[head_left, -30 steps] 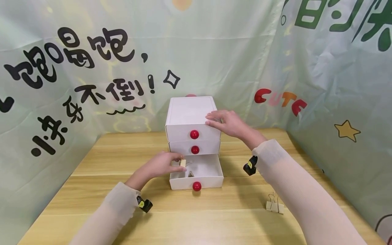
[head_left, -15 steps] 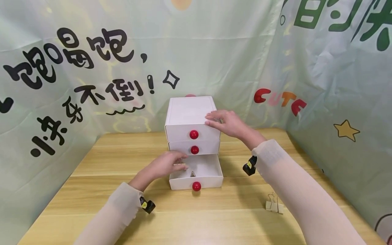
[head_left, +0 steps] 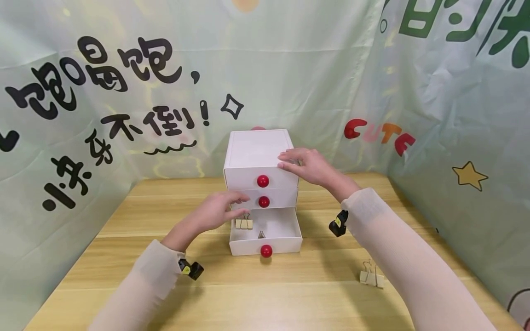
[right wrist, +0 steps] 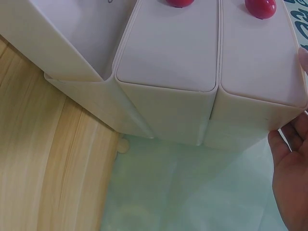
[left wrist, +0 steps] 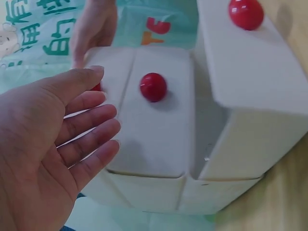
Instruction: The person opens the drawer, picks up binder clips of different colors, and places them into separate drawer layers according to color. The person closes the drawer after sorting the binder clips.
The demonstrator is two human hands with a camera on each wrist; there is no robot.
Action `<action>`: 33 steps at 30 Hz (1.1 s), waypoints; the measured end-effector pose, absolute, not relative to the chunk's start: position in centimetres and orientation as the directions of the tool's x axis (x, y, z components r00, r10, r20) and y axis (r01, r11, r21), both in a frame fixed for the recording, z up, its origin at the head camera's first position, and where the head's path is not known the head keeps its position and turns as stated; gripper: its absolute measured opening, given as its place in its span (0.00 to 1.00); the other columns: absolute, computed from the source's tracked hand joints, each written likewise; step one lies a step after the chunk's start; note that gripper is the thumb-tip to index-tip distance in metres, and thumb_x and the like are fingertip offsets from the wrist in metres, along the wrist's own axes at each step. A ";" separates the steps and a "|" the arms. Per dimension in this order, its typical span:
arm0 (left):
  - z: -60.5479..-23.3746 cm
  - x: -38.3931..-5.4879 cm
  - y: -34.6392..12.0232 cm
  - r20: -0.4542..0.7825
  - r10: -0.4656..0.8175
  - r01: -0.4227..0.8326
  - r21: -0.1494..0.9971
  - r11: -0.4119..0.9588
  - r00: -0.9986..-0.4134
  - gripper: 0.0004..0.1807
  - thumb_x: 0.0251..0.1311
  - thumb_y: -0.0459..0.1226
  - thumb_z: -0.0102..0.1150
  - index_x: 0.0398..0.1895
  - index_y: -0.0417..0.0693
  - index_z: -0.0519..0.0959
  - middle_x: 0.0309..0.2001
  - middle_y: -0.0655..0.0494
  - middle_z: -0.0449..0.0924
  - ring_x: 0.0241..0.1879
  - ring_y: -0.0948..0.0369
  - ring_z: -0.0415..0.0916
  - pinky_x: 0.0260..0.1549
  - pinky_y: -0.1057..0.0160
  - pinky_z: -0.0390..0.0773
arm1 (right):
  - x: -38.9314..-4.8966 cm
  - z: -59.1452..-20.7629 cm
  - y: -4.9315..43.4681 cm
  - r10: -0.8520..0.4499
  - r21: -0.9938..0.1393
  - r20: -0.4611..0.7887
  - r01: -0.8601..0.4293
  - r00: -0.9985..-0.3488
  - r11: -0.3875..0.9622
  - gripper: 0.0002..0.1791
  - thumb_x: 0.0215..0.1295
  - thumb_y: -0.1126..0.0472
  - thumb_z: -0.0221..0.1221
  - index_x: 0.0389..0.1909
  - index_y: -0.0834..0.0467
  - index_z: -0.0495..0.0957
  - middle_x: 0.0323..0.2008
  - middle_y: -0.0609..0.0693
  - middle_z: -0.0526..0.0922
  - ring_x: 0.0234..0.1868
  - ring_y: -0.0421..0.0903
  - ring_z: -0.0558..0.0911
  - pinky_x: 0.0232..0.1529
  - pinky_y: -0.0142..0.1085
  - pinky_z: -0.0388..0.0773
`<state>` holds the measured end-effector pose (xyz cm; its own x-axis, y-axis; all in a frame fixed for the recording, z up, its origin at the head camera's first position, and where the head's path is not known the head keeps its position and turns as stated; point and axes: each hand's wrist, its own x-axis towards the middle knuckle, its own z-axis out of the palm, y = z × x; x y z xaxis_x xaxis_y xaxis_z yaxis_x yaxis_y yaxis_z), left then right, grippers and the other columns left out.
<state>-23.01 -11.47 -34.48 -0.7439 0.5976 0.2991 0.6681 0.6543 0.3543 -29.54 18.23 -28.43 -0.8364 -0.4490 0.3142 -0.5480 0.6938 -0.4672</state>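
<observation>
A white chest of drawers (head_left: 258,149) with red ball knobs stands on the table, its bottom drawer (head_left: 285,246) pulled out. Inside that drawer, a cream binder clip (head_left: 244,224) lies at the left, and a small metallic thing (head_left: 261,235), too small to identify, sits near the front. My left hand (head_left: 213,212) hovers just above the drawer's left side, holding nothing; the left wrist view shows its palm and spread fingers (left wrist: 91,118). My right hand (head_left: 312,166) rests on the chest's upper right edge, fingers fairly straight, as the right wrist view partly confirms.
Another cream binder clip (head_left: 371,279) stands on the wooden table (head_left: 290,294) at the right, near my right forearm. Fabric backdrops (head_left: 290,82) with printed lettering hang behind and beside the table. The two upper drawers are closed.
My left hand has let go of the cream binder clip, which now lies in the drawer, and has risen up and slightly left. The right hand has stayed in place.
</observation>
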 end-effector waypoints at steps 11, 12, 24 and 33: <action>-31.5 -23.2 -13.2 0.442 0.540 0.686 0.303 0.661 -0.716 0.18 0.65 0.45 0.62 0.52 0.45 0.82 0.48 0.54 0.83 0.48 0.55 0.79 0.49 0.50 0.78 | -29.6 -28.4 18.3 -0.462 -0.448 0.333 -0.569 -0.822 0.690 0.26 0.67 0.42 0.59 0.59 0.52 0.80 0.62 0.49 0.76 0.67 0.50 0.69 0.68 0.51 0.61; -31.2 -23.3 -13.3 0.452 0.537 0.688 0.303 0.659 -0.713 0.17 0.64 0.45 0.62 0.51 0.46 0.82 0.47 0.54 0.84 0.47 0.56 0.79 0.49 0.50 0.78 | -29.6 -28.4 18.3 -0.462 -0.446 0.333 -0.569 -0.822 0.691 0.26 0.67 0.42 0.59 0.59 0.52 0.80 0.62 0.49 0.77 0.67 0.50 0.69 0.68 0.51 0.61; -28.9 -24.5 -14.0 0.561 0.436 0.674 0.335 0.658 -0.704 0.13 0.67 0.43 0.60 0.46 0.45 0.84 0.44 0.51 0.84 0.43 0.51 0.80 0.42 0.49 0.80 | -29.5 -28.5 18.3 -0.461 -0.453 0.302 -0.552 -0.834 0.700 0.28 0.67 0.40 0.58 0.62 0.51 0.77 0.64 0.48 0.75 0.69 0.49 0.66 0.69 0.53 0.59; -28.3 -26.4 -13.8 0.525 0.406 0.623 0.344 0.703 -0.748 0.21 0.67 0.51 0.58 0.55 0.48 0.80 0.60 0.49 0.76 0.62 0.50 0.70 0.61 0.45 0.66 | -29.4 -28.6 18.2 -0.456 -0.455 0.307 -0.549 -0.835 0.701 0.27 0.67 0.41 0.58 0.62 0.50 0.78 0.64 0.48 0.75 0.69 0.49 0.66 0.69 0.52 0.59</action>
